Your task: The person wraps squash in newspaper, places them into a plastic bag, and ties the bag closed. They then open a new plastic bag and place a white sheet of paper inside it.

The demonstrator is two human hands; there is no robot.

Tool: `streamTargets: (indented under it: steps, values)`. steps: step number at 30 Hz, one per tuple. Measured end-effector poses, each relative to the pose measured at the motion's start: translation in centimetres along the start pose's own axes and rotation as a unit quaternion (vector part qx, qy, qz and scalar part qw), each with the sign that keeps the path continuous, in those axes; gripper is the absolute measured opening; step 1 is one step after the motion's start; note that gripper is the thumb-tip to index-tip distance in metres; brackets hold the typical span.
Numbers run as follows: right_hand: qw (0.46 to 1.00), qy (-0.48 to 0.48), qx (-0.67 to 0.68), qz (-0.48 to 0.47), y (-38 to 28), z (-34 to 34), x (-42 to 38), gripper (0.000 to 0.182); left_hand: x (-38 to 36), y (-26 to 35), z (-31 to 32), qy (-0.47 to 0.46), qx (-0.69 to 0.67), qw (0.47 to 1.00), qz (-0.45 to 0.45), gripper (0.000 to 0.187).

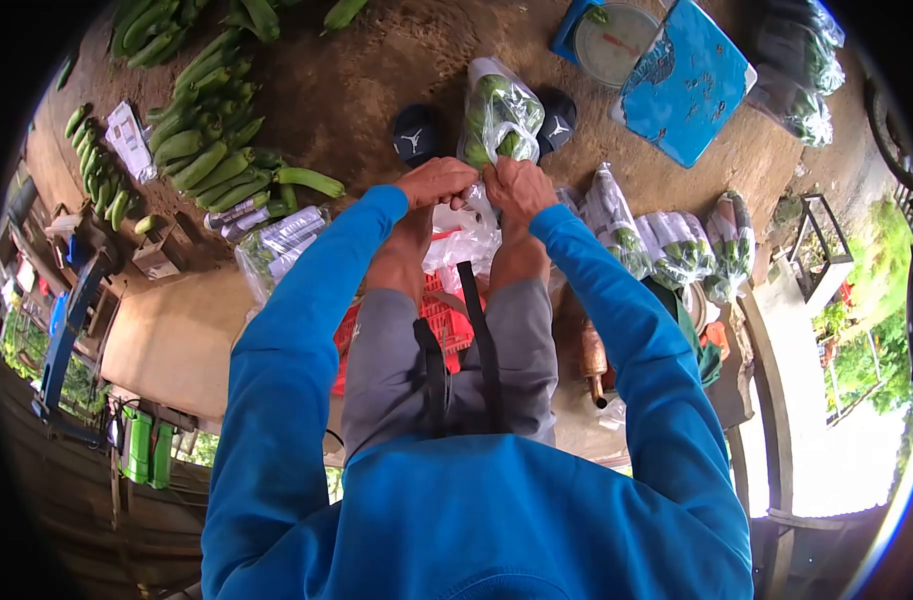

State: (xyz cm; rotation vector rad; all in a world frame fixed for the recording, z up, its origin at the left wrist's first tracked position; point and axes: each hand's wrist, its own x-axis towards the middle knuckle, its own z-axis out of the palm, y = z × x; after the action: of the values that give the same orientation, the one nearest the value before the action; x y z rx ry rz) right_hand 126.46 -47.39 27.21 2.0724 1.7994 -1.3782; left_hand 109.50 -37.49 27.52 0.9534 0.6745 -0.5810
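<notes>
A clear plastic bag (502,105) packed with long green vegetables, like cucumbers or gourds, lies on the ground between my feet. Its gathered mouth points towards me. My right hand (519,187) is closed on that gathered end. Beside it, my left hand (436,183) has its fingers pinched together at the bag's near edge. Exactly what lies between the fingertips is partly hidden. Crumpled white plastic (468,235) shows just below both hands, over a red crate (444,325) between my legs.
Loose green vegetables (211,140) are heaped to the left, near newspaper bundles (286,240). Filled bags (676,245) lie at right, with more bags (798,70) farther off. A blue scale (681,85) stands ahead. Dark slippers (414,135) flank the bag.
</notes>
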Motion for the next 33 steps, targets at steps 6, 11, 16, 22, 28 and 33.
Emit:
streamTargets:
  steps: [6,11,16,22,28,33]
  values:
    - [0.998,-0.068,0.009,0.011,1.0,-1.4,0.5,0.029,-0.7,-0.7,0.5,0.089,0.275,0.952,0.097,0.030]
    - [0.970,-0.180,0.162,-0.033,3.0,-0.6,0.9,0.049,-2.0,0.4,0.4,0.068,0.308,0.943,0.101,0.029]
    - [0.971,-0.224,0.064,-0.052,1.7,-1.4,0.2,0.060,0.1,-0.2,-0.1,0.028,0.151,0.985,0.076,0.026]
    - [0.996,-0.066,0.013,-0.061,1.4,1.7,-1.8,0.061,0.6,2.9,0.4,0.084,0.030,0.993,0.082,0.022]
    - [0.995,-0.084,0.001,-0.046,3.1,1.6,-2.4,0.069,-2.7,2.9,1.2,0.085,0.027,0.995,0.041,0.017]
    - [0.991,-0.048,0.097,-0.080,3.3,3.3,-2.1,0.070,-3.8,5.7,0.6,0.069,0.148,0.981,0.104,0.019]
